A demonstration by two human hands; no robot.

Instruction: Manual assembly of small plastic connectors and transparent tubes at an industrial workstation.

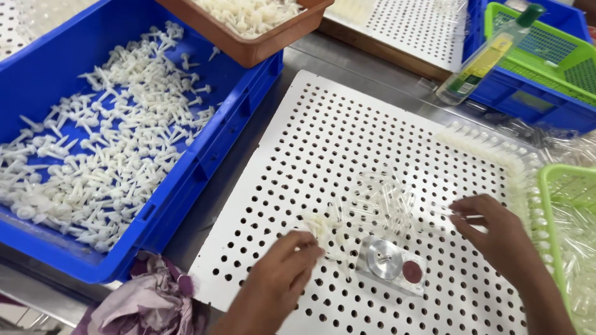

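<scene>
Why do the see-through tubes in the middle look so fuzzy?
Head view: the clear tubes blur against the white holed board; both hands, left hand and right hand, look soft from motion; light is even, shadows faint.

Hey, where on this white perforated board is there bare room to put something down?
The perforated board is bare across its upper half, between the blue crate and the row of filled holes at its right edge. Its lower right corner, below the right hand, is free too. Crowded: the middle, with clear tubes, white parts, a metal fixture and the left hand.
</scene>
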